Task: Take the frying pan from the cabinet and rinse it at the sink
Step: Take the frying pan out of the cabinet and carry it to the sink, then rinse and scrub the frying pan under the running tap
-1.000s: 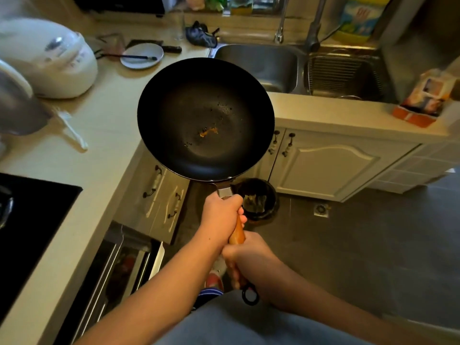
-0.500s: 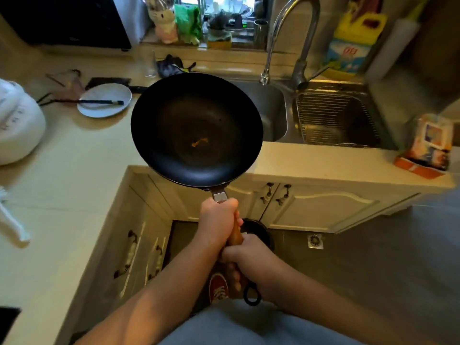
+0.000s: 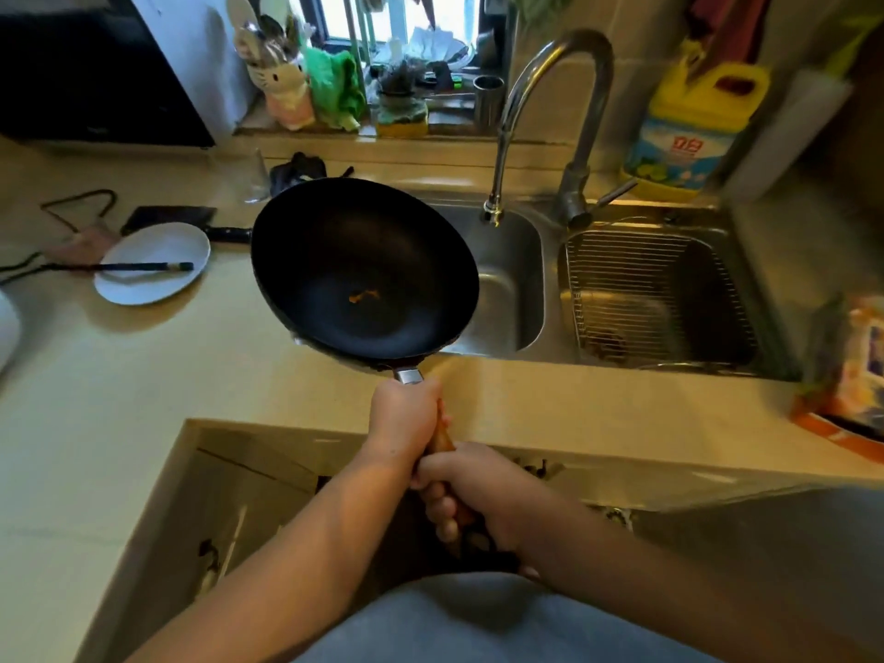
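A person holds a black frying pan (image 3: 363,268) over the worktop (image 3: 143,399) edge and the left basin of the sink (image 3: 507,289). The left hand (image 3: 404,418) has its grip wrapped tight round the wooden handle just behind the pan; the right hand (image 3: 471,490) clasps the handle's end. An orange scrap (image 3: 362,295) sits inside the pan.

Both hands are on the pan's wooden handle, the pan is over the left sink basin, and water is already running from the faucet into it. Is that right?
Not quite. The head view shows no water coming from the faucet; its spout hangs dry. The rest holds: the left hand and right hand both grip the wooden handle, and the frying pan is held partly over the left basin.
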Demonstrator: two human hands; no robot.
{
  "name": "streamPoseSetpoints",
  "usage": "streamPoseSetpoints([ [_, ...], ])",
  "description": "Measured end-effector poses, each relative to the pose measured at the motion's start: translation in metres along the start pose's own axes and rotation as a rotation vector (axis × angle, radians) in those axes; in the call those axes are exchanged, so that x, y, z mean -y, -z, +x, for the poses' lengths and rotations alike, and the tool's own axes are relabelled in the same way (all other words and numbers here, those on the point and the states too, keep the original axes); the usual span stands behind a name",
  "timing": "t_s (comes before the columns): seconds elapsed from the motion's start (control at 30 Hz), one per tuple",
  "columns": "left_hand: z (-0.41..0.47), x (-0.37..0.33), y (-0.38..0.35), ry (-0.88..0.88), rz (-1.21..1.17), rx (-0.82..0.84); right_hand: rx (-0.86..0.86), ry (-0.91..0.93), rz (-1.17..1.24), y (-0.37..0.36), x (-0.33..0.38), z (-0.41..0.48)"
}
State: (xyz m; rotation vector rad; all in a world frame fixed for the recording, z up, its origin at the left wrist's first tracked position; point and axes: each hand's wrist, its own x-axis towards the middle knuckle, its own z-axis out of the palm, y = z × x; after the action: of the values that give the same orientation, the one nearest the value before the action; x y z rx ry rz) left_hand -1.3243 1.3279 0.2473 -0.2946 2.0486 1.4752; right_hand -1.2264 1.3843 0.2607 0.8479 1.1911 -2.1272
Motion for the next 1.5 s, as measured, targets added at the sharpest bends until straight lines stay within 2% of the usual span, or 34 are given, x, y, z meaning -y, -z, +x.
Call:
streamPoseSetpoints([
  [0.17, 0.030, -0.034, -0.048, 0.070, -0.031, -0.117, 0.064, -0.148, -0.015, 0.047, 0.052, 0.018],
  [0.37, 0.059, -0.062, -0.082, 0.171, -0.057, -0.113, 0.042, -0.272, 0.087, 0.082, 0.094, 0.036],
  [0.53, 0.088, -0.072, -0.093, 0.266, -0.094, -0.044, 0.029, -0.316, 0.142, 0.094, 0.118, 0.049],
  [0.87, 0.161, -0.073, -0.087, 0.366, 0.008, 0.204, -0.191, -0.294, 0.320, 0.076, 0.147, 0.100],
  [1.0, 0.179, -0.065, -0.085, 0.408, 0.050, 0.240, -0.266, -0.303, 0.380, 0.072, 0.148, 0.118],
  [1.27, 0.189, -0.056, -0.085, 0.473, 0.018, 0.286, -0.288, -0.314, 0.419, 0.073, 0.141, 0.135],
  [1.37, 0.189, -0.060, -0.085, 0.482, -0.031, 0.290, -0.229, -0.271, 0.333, 0.078, 0.142, 0.131],
  [1.5, 0.187, -0.063, -0.078, 0.553, -0.138, 0.329, -0.242, -0.174, -0.171, 0.104, 0.150, 0.117],
])
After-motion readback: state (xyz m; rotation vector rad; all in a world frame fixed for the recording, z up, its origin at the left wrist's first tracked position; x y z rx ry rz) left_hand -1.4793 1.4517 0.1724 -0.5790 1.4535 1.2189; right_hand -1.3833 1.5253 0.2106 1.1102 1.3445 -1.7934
